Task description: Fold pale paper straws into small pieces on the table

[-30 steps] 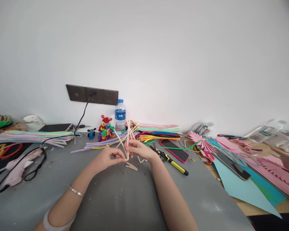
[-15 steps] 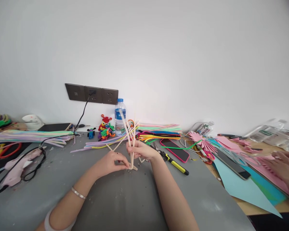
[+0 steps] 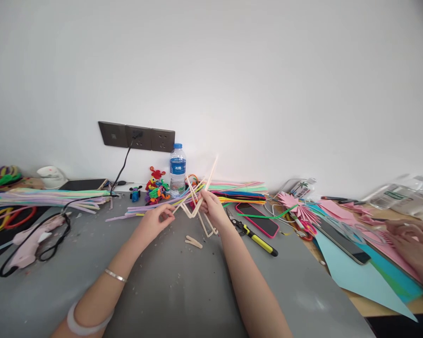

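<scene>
Cream pipe cleaners (image 3: 191, 212), bent into angular shapes, are raised above the grey table. My right hand (image 3: 211, 206) pinches them near one bend, and a long end sticks up to the right. At their left, my left hand (image 3: 159, 218) has thumb and forefinger pressed together at the tip of a cream strand. A small folded cream piece (image 3: 193, 241) lies on the table below and between my hands.
A water bottle (image 3: 178, 171) and small colourful figures (image 3: 157, 185) stand behind. Yellow-black pliers (image 3: 257, 238) and a pink-edged phone (image 3: 259, 219) lie to the right. A pink glue gun (image 3: 30, 244) is left. Another person's hands (image 3: 414, 249) touch pink paper at far right.
My right hand has lifted and tilted the cream strands to the right. My left hand has moved left and up, away from the lower bend. The small folded piece now shows fully.
</scene>
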`<state>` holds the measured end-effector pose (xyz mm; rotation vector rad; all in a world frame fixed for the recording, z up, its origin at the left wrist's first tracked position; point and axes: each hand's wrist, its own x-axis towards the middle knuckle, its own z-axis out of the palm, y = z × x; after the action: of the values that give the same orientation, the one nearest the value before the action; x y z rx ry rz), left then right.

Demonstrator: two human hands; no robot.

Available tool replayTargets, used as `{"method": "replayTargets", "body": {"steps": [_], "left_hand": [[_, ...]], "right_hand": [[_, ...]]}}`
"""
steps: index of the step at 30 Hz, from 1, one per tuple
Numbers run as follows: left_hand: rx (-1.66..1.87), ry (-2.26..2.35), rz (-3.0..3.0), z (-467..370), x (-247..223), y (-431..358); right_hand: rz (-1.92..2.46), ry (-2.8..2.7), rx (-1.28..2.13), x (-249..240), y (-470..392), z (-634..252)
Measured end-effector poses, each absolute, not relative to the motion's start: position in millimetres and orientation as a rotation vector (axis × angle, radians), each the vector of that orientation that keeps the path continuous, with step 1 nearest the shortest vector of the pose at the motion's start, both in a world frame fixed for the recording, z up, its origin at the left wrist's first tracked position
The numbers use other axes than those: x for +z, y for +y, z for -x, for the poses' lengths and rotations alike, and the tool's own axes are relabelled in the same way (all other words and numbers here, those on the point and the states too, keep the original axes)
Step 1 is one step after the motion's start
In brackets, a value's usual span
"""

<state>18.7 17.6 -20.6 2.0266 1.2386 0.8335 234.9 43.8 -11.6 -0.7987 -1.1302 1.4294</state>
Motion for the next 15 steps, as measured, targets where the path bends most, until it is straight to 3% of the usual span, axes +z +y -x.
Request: {"method": "replayTargets", "body": {"steps": [7,15], "left_hand": [[0.556,1.169,-2.213,-19,-21,12],[0.499,1.187,-2.278,-22,-23,8]], "right_hand": [[0.764,-0.936,1.32,-10,47,-235],[0.862,-1.271,1.363,-17,40,-222]]}}
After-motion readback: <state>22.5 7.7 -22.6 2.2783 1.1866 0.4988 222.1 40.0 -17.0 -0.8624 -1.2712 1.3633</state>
